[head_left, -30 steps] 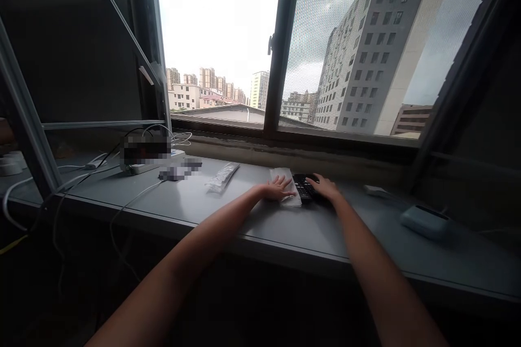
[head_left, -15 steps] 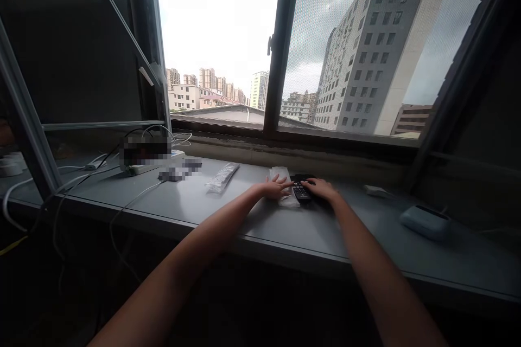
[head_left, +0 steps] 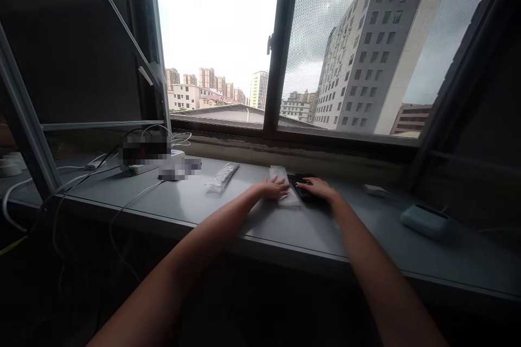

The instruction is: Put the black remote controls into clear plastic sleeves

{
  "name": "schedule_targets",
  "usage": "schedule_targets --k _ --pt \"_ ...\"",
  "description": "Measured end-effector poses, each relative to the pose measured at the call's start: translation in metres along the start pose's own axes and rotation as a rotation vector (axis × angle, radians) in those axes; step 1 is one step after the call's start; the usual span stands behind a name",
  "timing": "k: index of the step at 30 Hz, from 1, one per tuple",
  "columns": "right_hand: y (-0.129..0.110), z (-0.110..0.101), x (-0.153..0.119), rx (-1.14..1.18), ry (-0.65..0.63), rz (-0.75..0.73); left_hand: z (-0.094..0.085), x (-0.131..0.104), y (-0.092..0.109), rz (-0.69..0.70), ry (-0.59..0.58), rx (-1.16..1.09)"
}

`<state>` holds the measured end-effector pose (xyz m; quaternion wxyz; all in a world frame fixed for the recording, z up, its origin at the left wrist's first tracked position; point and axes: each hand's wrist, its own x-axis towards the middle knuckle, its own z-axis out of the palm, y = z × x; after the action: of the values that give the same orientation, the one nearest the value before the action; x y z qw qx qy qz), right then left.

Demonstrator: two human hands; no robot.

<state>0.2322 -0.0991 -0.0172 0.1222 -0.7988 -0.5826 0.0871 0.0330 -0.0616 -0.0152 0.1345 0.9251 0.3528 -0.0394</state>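
My left hand (head_left: 275,188) lies flat with its fingers spread over a clear plastic bag (head_left: 290,200) on the grey desk. Just right of the bag is a black remote control (head_left: 298,190) with rows of small buttons. My right hand (head_left: 319,188) reaches over the remote from the right, its fingers curled on it; the hand covers part of the remote. More dark shapes lie behind and under that hand, too dim to name. Another clear plastic packet (head_left: 222,177) rests to the left of my left hand.
A grey-blue rounded case (head_left: 425,222) and a small white box (head_left: 375,190) stand on the right. At the left are a white power strip (head_left: 177,155), cables and blurred-out items. A metal frame post (head_left: 30,114) rises there, and the window (head_left: 220,38) is behind the desk (head_left: 309,241).
The remote control has turned and shifted slightly left under my right hand, its buttons now less visible. My left hand has drawn a little left and lies flatter on the bag.
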Motion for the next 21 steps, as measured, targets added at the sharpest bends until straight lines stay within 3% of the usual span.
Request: schedule_targets --k 6,21 --pt "0.000 0.002 0.001 -0.003 0.044 -0.008 -0.001 -0.008 0.010 0.000 -0.048 -0.029" --pt "-0.003 0.001 -0.004 -0.019 0.018 0.005 0.004 -0.008 0.013 0.019 -0.012 -0.027"
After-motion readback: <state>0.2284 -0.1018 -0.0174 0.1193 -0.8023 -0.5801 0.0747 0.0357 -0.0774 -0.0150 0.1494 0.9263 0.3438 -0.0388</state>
